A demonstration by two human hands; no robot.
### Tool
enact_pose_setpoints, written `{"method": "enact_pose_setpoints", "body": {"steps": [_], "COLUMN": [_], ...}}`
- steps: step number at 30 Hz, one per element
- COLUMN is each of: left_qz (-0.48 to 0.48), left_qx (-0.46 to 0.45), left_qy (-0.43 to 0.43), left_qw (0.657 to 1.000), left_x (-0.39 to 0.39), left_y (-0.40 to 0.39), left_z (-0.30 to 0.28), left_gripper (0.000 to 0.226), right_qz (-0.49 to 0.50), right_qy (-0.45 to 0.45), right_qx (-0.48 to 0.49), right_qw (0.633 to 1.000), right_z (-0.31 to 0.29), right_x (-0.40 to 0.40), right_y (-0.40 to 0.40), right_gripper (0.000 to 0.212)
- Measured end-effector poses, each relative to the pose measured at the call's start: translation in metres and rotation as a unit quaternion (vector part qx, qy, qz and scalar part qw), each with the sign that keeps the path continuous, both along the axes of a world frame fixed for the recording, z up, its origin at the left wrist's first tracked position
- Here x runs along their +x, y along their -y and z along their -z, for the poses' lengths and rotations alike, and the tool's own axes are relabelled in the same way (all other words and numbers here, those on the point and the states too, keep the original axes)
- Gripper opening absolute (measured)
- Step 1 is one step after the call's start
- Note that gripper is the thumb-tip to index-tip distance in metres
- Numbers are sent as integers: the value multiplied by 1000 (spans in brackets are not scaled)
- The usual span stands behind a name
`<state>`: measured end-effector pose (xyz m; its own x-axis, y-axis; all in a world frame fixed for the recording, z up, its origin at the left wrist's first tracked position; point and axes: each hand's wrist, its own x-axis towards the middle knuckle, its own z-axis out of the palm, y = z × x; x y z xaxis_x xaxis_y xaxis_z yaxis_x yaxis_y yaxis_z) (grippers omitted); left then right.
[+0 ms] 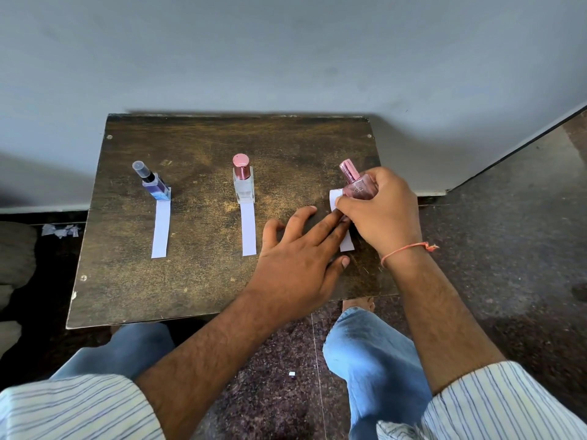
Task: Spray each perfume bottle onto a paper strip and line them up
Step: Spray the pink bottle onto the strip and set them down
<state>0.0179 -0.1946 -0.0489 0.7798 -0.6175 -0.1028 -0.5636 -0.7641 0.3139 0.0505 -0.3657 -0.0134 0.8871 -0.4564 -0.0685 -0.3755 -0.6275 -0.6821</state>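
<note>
A dark, scuffed bench (pixel 197 281) stands against a grey wall (pixel 286 52), and on it we see the row nearly finished. At far left the blue bottle (pixel 155 183) stands on the far end of its strip (pixel 161 229), which runs lengthwise toward us; the clear bottle (pixel 243 182) sits the same way on the middle strip (pixel 248 229). Our left hand (pixel 301 255) reaches across with straight fingers pressing down the third strip (pixel 347 243), whose far end curls up off the wood. Our right hand (pixel 382 208), the nearer one, grips the pink bottle (pixel 355 182), tilted, directly over that curled end. We judge the bottle must come down upright on the strip's far end, its long axis parallel to the other two.
</note>
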Motion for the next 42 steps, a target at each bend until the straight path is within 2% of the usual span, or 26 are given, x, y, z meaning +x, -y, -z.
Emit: {"method": "enact_pose_setpoints", "body": {"steps": [16, 19, 23, 25, 29, 32, 42], "left_qz": [-16, -14, -8, -3, 9, 12, 21], "left_qx": [-5, -10, -3, 4, 12, 13, 18], "left_qy": [-11, -9, -24, -29, -34, -35, -31], "left_qw": [1000, 1000, 1000, 1000, 999, 999, 999], "left_x": [0, 2, 3, 4, 7, 9, 8], "left_y": [-1, -3, -4, -4, -6, -7, -7], "left_z": [1, 0, -4, -7, -8, -9, -9], "left_gripper": [57, 57, 58, 59, 61, 62, 65], "right_qz": [-26, -6, 16, -12, -67, -82, -170], "right_qy": [49, 47, 61, 76, 131, 141, 111], "right_qx": [-85, -29, 165, 209, 116, 89, 99], "right_qw": [995, 998, 984, 975, 982, 983, 974], "right_z": [9, 7, -2, -4, -2, 2, 0], "right_x": [6, 8, 10, 8, 8, 8, 7], "right_y": [-1, 4, 14, 20, 29, 35, 36], "right_gripper": [27, 25, 13, 14, 24, 25, 38]}}
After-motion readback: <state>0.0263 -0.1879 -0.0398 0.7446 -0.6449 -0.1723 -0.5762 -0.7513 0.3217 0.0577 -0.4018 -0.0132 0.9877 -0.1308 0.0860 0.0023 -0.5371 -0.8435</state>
